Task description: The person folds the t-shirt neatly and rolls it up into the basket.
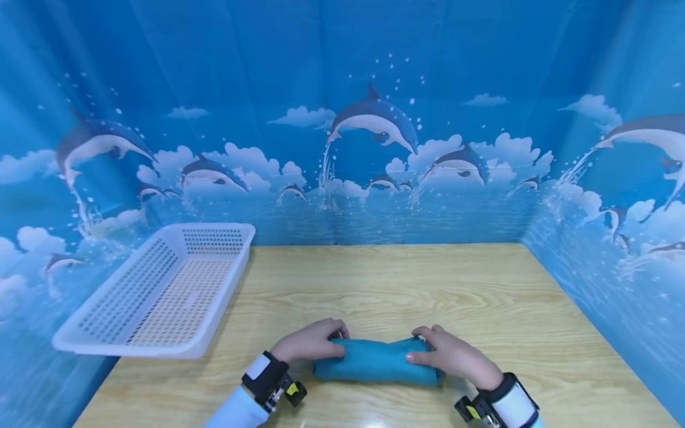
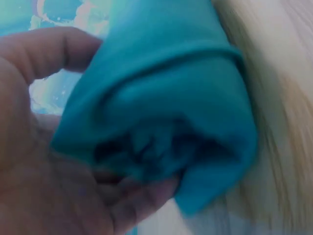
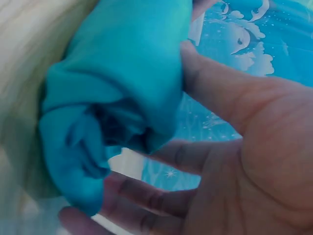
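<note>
A teal cloth [image 1: 377, 361], rolled into a thick bundle, lies crosswise near the front of the wooden table. At its left end my left hand [image 1: 316, 340] grips it, thumb on the near side and fingers over the far side. My right hand [image 1: 455, 355] holds the opposite end in much the same way. The left wrist view shows the open end of the rolled cloth [image 2: 166, 93] with loose folds tucked inside. In the right wrist view the other end of the roll [image 3: 122, 73] has a drooping fold beside the fingers.
A white plastic basket [image 1: 219, 303] with perforated sides stands at the table's left edge, partly overhanging it. The wood-grain table [image 1: 396, 285] is bounded at the back and sides by a blue dolphin-print curtain [image 1: 332, 214].
</note>
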`<action>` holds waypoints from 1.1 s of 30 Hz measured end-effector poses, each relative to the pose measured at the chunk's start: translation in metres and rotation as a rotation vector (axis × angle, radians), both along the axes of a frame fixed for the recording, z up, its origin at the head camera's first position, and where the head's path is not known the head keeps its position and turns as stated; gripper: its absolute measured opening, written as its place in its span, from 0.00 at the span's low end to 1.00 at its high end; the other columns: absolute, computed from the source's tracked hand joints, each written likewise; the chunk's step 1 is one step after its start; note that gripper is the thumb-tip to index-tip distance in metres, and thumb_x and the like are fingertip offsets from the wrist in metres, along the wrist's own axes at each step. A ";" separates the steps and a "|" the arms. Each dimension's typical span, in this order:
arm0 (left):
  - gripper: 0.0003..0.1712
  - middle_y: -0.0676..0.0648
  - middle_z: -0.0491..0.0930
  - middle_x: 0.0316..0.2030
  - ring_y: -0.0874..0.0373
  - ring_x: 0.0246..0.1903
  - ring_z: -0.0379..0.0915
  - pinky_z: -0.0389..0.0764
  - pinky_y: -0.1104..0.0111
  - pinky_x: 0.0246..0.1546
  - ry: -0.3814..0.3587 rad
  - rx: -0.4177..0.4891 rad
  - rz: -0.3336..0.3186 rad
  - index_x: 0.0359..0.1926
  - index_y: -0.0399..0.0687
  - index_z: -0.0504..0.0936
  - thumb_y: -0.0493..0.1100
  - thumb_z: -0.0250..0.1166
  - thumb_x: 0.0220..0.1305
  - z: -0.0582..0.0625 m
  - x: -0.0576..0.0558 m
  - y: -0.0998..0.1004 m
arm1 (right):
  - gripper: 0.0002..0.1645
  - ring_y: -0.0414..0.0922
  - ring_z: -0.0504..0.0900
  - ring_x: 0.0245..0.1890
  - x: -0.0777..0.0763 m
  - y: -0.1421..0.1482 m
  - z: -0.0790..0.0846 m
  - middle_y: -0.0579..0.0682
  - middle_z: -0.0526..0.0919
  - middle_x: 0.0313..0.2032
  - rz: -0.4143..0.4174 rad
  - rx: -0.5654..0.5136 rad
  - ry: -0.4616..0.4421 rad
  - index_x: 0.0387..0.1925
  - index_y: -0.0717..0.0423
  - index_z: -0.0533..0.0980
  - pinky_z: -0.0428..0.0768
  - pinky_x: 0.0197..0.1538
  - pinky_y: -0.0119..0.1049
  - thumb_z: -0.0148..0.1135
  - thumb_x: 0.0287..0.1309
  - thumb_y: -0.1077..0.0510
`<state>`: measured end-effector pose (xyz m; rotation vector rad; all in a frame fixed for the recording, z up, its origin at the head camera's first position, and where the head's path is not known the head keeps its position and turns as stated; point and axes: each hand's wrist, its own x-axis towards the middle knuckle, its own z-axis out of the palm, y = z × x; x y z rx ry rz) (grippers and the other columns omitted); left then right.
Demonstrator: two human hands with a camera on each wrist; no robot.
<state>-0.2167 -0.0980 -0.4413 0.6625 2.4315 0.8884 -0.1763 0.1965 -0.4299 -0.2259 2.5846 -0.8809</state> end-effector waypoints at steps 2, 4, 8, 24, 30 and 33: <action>0.22 0.49 0.72 0.44 0.56 0.43 0.67 0.72 0.62 0.40 0.049 -0.011 0.026 0.48 0.49 0.77 0.53 0.64 0.55 0.001 0.002 -0.010 | 0.39 0.50 0.75 0.43 -0.003 0.000 -0.003 0.55 0.73 0.42 -0.037 -0.013 -0.019 0.59 0.60 0.70 0.75 0.42 0.46 0.65 0.53 0.40; 0.28 0.46 0.70 0.44 0.54 0.44 0.65 0.72 0.60 0.41 0.067 -0.031 0.067 0.50 0.45 0.76 0.57 0.67 0.54 0.001 0.004 -0.016 | 0.41 0.49 0.73 0.40 -0.005 0.000 -0.006 0.54 0.72 0.40 -0.064 -0.033 -0.032 0.59 0.63 0.70 0.74 0.38 0.42 0.67 0.52 0.40; 0.35 0.45 0.70 0.42 0.53 0.40 0.65 0.72 0.60 0.37 0.029 -0.055 0.150 0.51 0.40 0.75 0.61 0.69 0.52 0.002 0.007 -0.020 | 0.40 0.47 0.70 0.35 -0.007 0.003 -0.013 0.54 0.72 0.36 -0.071 -0.097 -0.065 0.57 0.65 0.71 0.69 0.33 0.38 0.67 0.52 0.41; 0.16 0.51 0.68 0.24 0.57 0.24 0.64 0.65 0.67 0.24 -0.058 0.011 0.196 0.33 0.46 0.76 0.54 0.66 0.59 -0.005 0.016 -0.012 | 0.27 0.46 0.71 0.34 -0.011 0.008 -0.026 0.50 0.74 0.31 0.040 -0.238 -0.112 0.45 0.63 0.73 0.68 0.36 0.38 0.63 0.58 0.43; 0.16 0.50 0.69 0.25 0.56 0.27 0.65 0.65 0.67 0.25 -0.033 0.034 0.187 0.36 0.45 0.77 0.53 0.66 0.59 -0.005 0.018 -0.013 | 0.19 0.45 0.68 0.31 -0.014 0.013 -0.025 0.48 0.70 0.29 0.104 -0.319 -0.102 0.40 0.60 0.73 0.64 0.32 0.35 0.63 0.58 0.48; 0.18 0.51 0.68 0.25 0.57 0.26 0.65 0.65 0.68 0.24 -0.016 0.052 0.200 0.40 0.44 0.77 0.53 0.66 0.59 -0.006 0.019 -0.017 | 0.18 0.44 0.68 0.31 -0.018 0.013 -0.023 0.48 0.71 0.29 0.133 -0.340 -0.069 0.41 0.60 0.74 0.64 0.32 0.35 0.63 0.58 0.50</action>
